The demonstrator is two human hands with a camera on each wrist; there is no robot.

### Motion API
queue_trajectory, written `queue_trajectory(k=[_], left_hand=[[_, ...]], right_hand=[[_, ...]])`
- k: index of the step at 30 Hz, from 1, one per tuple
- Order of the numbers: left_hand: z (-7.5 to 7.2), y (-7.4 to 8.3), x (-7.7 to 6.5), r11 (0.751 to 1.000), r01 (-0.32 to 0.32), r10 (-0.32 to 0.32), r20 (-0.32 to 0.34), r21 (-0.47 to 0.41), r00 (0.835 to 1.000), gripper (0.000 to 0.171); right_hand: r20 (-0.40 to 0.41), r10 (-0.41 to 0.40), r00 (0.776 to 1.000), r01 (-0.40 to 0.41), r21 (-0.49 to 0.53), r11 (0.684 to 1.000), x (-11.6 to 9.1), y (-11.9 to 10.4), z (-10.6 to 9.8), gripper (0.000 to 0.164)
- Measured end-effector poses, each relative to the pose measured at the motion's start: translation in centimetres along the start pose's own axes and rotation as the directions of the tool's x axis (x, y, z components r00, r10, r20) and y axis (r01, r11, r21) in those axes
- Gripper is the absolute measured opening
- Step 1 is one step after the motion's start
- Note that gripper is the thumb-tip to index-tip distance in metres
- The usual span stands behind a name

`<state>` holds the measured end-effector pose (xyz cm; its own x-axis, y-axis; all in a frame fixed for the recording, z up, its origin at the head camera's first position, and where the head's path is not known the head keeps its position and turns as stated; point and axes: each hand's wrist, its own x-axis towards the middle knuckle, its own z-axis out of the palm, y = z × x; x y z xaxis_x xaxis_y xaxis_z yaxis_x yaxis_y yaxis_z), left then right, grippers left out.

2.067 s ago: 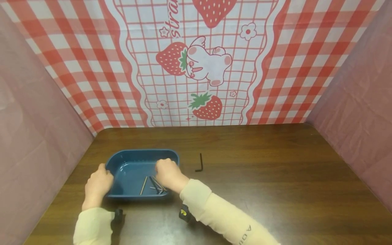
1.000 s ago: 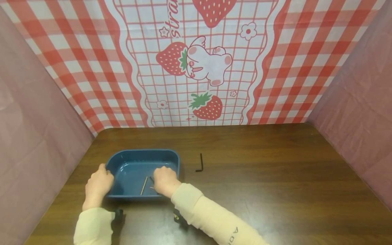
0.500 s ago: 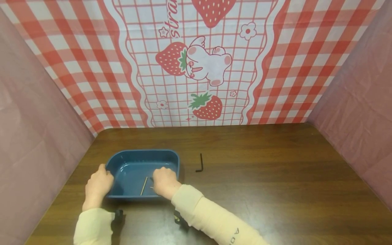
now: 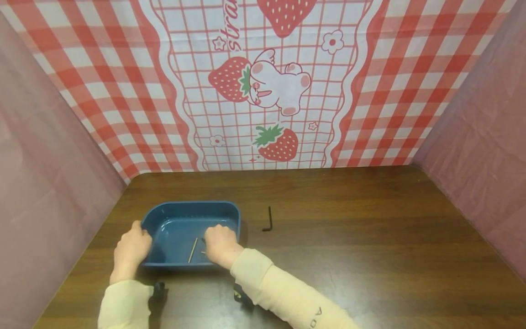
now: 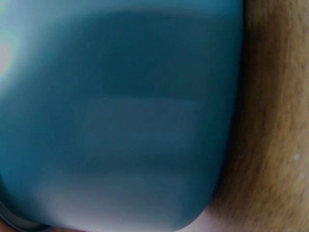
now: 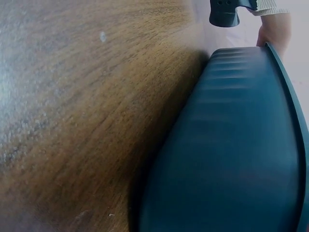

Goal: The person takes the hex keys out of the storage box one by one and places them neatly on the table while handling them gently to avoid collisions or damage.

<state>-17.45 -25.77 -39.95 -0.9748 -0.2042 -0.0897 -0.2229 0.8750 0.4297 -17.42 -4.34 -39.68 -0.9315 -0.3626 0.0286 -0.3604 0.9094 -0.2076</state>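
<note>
A blue tray (image 4: 176,233) stands on the left part of the wooden table. My left hand (image 4: 132,249) grips its left rim; in the right wrist view that hand (image 6: 277,31) shows at the far end of the tray. My right hand (image 4: 222,244) reaches down into the tray's right side with bent knuckles, its fingertips hidden. Beneath it, ends of a dark and a silvery hex key poke out, mostly covered. A thin brass-coloured rod (image 4: 193,250) lies in the tray left of that hand. A black hex key (image 4: 270,217) lies on the table, right of the tray.
The tray's outer wall (image 5: 145,121) fills most of the left wrist view. Dark wooden table (image 4: 349,246) stretches to the right. A strawberry-print checked cloth (image 4: 279,91) hangs behind, with pinkish cloth (image 4: 49,137) at either side.
Since the oldest frame my right hand has come lower and nearer over the pile of hex keys, covering most of them. It is nearly still over the last second. The left hand stays put.
</note>
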Motion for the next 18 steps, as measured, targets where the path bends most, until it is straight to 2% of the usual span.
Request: queue_trajectory(k=[18], left_hand=[[-0.05,0.22,-0.20,1.000,0.008,-0.008,-0.008,-0.004,1.000,0.048]], right_hand=[[-0.020,-0.005,1.000,0.004,-0.049,0.999,0.14,-0.25,-0.27,0.005]])
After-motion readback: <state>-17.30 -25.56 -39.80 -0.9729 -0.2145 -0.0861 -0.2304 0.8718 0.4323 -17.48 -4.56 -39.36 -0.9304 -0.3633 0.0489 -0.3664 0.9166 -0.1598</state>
